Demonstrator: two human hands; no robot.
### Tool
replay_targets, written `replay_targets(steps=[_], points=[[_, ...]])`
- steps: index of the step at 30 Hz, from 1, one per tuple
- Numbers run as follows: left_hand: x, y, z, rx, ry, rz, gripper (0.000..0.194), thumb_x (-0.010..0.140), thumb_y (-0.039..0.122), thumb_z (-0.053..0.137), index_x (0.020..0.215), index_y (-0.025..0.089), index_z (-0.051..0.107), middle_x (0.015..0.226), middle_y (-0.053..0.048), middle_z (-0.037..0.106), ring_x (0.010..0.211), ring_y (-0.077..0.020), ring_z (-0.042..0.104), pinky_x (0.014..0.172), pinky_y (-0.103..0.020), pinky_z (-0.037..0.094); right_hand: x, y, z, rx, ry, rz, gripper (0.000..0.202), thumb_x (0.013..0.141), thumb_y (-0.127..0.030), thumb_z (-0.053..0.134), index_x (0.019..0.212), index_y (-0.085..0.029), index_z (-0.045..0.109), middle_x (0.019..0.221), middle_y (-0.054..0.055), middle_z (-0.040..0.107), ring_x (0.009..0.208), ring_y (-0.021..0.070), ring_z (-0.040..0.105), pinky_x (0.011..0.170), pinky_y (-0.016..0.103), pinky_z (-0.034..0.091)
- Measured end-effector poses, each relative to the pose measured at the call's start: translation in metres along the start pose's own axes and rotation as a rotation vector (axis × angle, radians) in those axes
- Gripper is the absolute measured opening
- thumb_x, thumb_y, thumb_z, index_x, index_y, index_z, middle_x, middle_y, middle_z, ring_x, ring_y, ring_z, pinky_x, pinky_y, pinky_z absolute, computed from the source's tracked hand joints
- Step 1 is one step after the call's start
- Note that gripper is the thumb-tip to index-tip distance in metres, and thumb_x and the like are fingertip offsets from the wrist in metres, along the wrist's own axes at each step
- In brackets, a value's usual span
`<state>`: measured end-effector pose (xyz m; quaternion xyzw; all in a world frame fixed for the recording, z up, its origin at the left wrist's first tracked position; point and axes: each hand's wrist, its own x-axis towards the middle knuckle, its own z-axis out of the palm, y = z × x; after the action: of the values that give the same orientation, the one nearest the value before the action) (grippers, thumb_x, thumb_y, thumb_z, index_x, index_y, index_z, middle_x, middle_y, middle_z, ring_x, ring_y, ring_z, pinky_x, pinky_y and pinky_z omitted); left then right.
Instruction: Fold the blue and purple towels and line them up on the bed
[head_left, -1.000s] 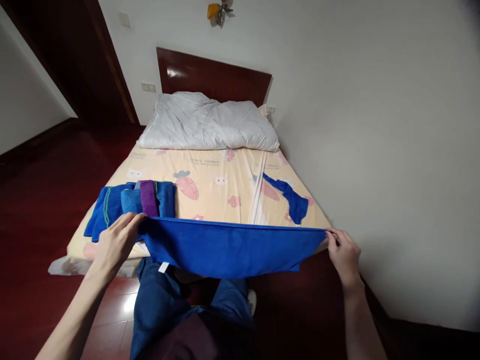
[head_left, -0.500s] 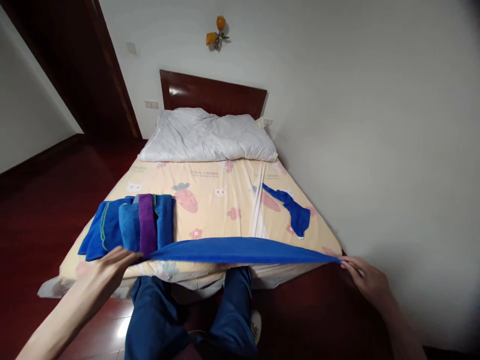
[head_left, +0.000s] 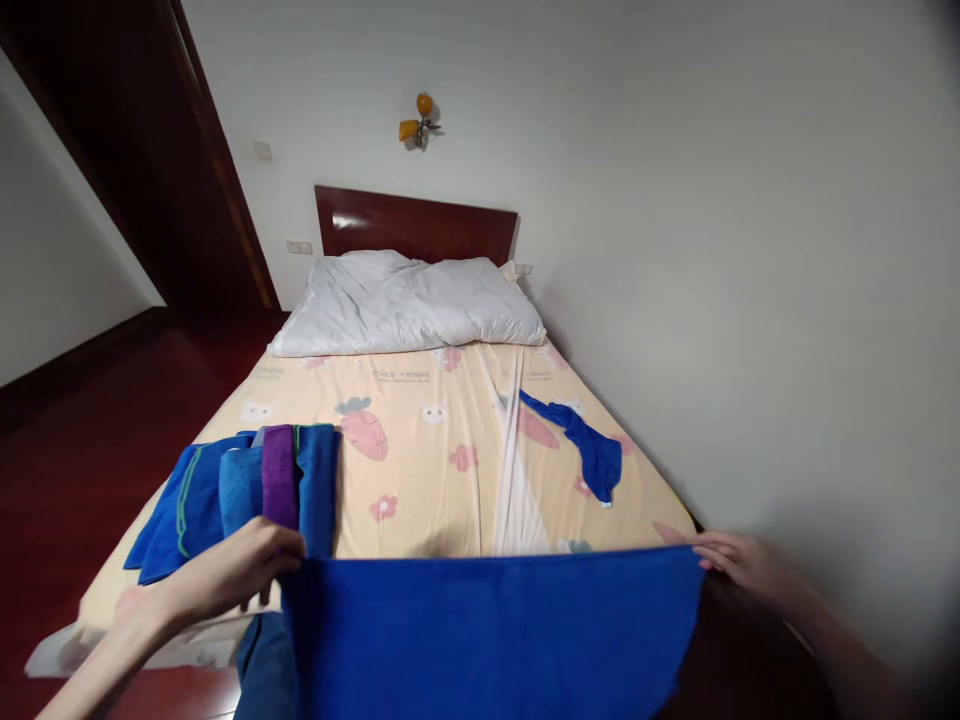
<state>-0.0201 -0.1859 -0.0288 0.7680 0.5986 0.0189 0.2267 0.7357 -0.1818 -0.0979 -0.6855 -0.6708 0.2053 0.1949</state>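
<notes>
A blue towel (head_left: 495, 630) hangs stretched between my two hands, its straight top edge taut in front of the bed's near end. My left hand (head_left: 262, 555) pinches the left top corner. At the right top corner, my right hand (head_left: 739, 560) grips the cloth between thumb and fingers. The lower part of the towel runs out of view at the bottom. Just beyond my left hand, folded blue cloths (head_left: 191, 505) with green trim lie on the bed, with a purple cloth (head_left: 278, 475) among them. A crumpled blue cloth (head_left: 589, 445) lies on the bed's right side.
The bed (head_left: 420, 500) has a pale yellow sheet with carrot prints. A folded white quilt (head_left: 409, 305) lies by the dark wooden headboard (head_left: 416, 225). A wall (head_left: 750, 300) runs along the right side. Dark red floor (head_left: 180, 365) shows at left.
The towel, seen almost edge-on before, now hangs down with its broad face showing and covers most of my legs. Both hands appear lower in view, and the view has tilted up slightly.
</notes>
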Motion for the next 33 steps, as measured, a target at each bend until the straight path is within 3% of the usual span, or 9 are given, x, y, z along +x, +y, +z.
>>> replay_targets(steps=[3, 5, 8, 12, 15, 19, 24, 29, 33], points=[[0.056, 0.001, -0.014, -0.087, -0.029, 0.113, 0.029, 0.083, 0.024, 0.043, 0.077, 0.020, 0.070, 0.067, -0.002, 0.068, 0.061, -0.0145, 0.065, 0.057, -0.020, 0.048, 0.049, -0.016, 0.011, 0.029, 0.015, -0.020, 0.029, 0.075, -0.048, 0.059, 0.076, -0.023, 0.075, 0.074, 0.008, 0.077, 0.068, 0.0288, 0.075, 0.065, 0.036, 0.060], [0.091, -0.001, -0.024, -0.046, 0.065, 0.135, 0.027, 0.082, 0.021, 0.044, 0.078, 0.019, 0.070, 0.067, -0.003, 0.069, 0.063, -0.0150, 0.066, 0.061, -0.021, 0.048, 0.083, -0.028, 0.014, 0.000, 0.094, -0.049, 0.026, 0.073, -0.045, 0.059, 0.072, -0.022, 0.072, 0.068, 0.008, 0.076, 0.067, 0.0283, 0.075, 0.065, 0.035, 0.059], [0.126, 0.000, -0.040, 0.089, 0.302, 0.168, 0.027, 0.085, 0.021, 0.044, 0.080, 0.018, 0.071, 0.074, -0.006, 0.071, 0.071, -0.0172, 0.067, 0.070, -0.024, 0.049, 0.131, -0.040, 0.013, -0.044, 0.274, -0.086, 0.022, 0.073, -0.040, 0.058, 0.073, -0.021, 0.071, 0.069, 0.008, 0.075, 0.067, 0.0274, 0.074, 0.063, 0.034, 0.057], [0.138, 0.009, -0.056, 0.230, 0.586, 0.161, 0.035, 0.096, 0.024, 0.037, 0.093, 0.015, 0.070, 0.088, -0.011, 0.071, 0.080, -0.0192, 0.068, 0.075, -0.027, 0.050, 0.173, -0.044, 0.011, -0.035, 0.573, -0.088, 0.027, 0.079, -0.038, 0.056, 0.085, -0.017, 0.072, 0.083, 0.013, 0.077, 0.075, 0.0269, 0.074, 0.073, 0.037, 0.058], [0.134, 0.011, -0.048, 0.276, 0.683, 0.175, 0.033, 0.098, 0.023, 0.037, 0.102, 0.015, 0.069, 0.095, -0.011, 0.070, 0.084, -0.0184, 0.068, 0.077, -0.027, 0.052, 0.184, -0.038, 0.021, -0.004, 0.740, -0.170, 0.033, 0.083, -0.040, 0.055, 0.092, -0.015, 0.074, 0.098, 0.016, 0.076, 0.083, 0.0260, 0.073, 0.082, 0.039, 0.058], [0.128, -0.004, -0.004, 0.294, 0.628, 0.197, 0.032, 0.097, 0.018, 0.038, 0.112, 0.015, 0.066, 0.108, -0.014, 0.070, 0.099, -0.0212, 0.068, 0.087, -0.030, 0.054, 0.182, -0.018, 0.055, 0.040, 0.699, -0.269, 0.037, 0.085, -0.044, 0.054, 0.090, -0.014, 0.075, 0.103, 0.016, 0.075, 0.088, 0.0262, 0.073, 0.087, 0.041, 0.057], [0.121, -0.030, 0.081, 0.304, 0.308, 0.082, 0.038, 0.095, 0.012, 0.036, 0.123, 0.012, 0.063, 0.127, -0.018, 0.066, 0.114, -0.0267, 0.065, 0.095, -0.037, 0.053, 0.169, 0.019, 0.129, 0.002, 0.537, -0.189, 0.037, 0.081, -0.041, 0.050, 0.081, -0.014, 0.075, 0.099, 0.017, 0.076, 0.092, 0.0307, 0.073, 0.090, 0.047, 0.056], [0.118, -0.041, 0.163, 0.320, 0.002, -0.055, 0.038, 0.091, 0.004, 0.036, 0.112, 0.012, 0.067, 0.118, -0.019, 0.068, 0.109, -0.0277, 0.066, 0.091, -0.037, 0.052, 0.141, 0.039, 0.202, -0.043, 0.373, -0.096, 0.025, 0.074, -0.031, 0.052, 0.063, -0.017, 0.070, 0.078, 0.014, 0.076, 0.073, 0.0266, 0.073, 0.072, 0.038, 0.059], [0.115, -0.042, 0.203, 0.326, -0.084, -0.086, 0.037, 0.091, 0.003, 0.036, 0.106, 0.012, 0.069, 0.111, -0.019, 0.069, 0.108, -0.0279, 0.067, 0.089, -0.037, 0.051, 0.114, 0.049, 0.230, -0.154, 0.335, -0.023, 0.020, 0.069, -0.025, 0.054, 0.060, -0.017, 0.070, 0.065, 0.010, 0.073, 0.050, 0.0194, 0.064, 0.049, 0.027, 0.051]])
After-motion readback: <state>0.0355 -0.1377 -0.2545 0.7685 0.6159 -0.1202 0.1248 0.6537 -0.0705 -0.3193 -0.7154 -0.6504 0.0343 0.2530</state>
